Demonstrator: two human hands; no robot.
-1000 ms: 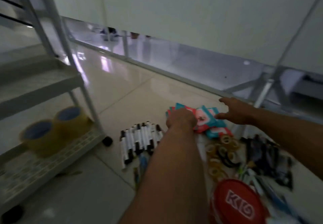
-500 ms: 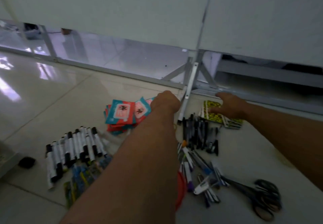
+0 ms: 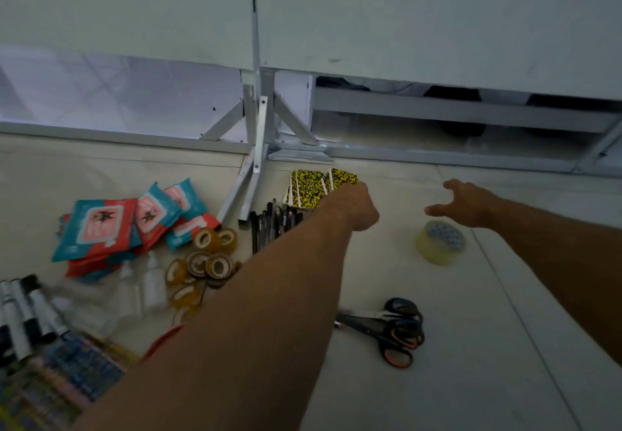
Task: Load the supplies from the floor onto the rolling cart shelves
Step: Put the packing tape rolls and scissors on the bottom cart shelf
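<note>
1. Landmark: a metal frame leg [image 3: 250,191] slants down onto the pale tiled floor [image 3: 488,363] below a white wall panel. All positions below are given relative to this leg.
2. Left hand [image 3: 358,208]: right of the leg, with the knuckles toward the camera and the fingers curled under, out of sight. It sits at the near edge of the yellow-and-black packets [image 3: 308,190]. Whether it pinches one cannot be told.
3. Right hand [image 3: 471,203]: farther right of the leg, palm down, with fingers and thumb spread. It hovers just beyond the large clear tape roll [image 3: 441,244], with no visible contact.
4. Yellow-and-black packets: fanned flat on the floor just right of the leg's foot.
5. Black pens [image 3: 272,225]: laid in a row just right of the leg's foot, on the camera side of the packets. The left forearm covers their near ends.
6. Teal-and-red sachets [image 3: 111,225]: heaped on the floor left of the leg.
7. Small tape rolls [image 3: 210,260]: clustered near the leg on the camera side, touching the sachet heap.
8. Scissors [image 3: 387,328]: several pairs with black handles, lying flat together, well to the right of the leg and nearer the camera.
9. Markers [image 3: 23,313]: black-and-white, far left of the leg at the frame edge. Blurred clear bottles [image 3: 134,292] lie between them and the small tape rolls.
</note>
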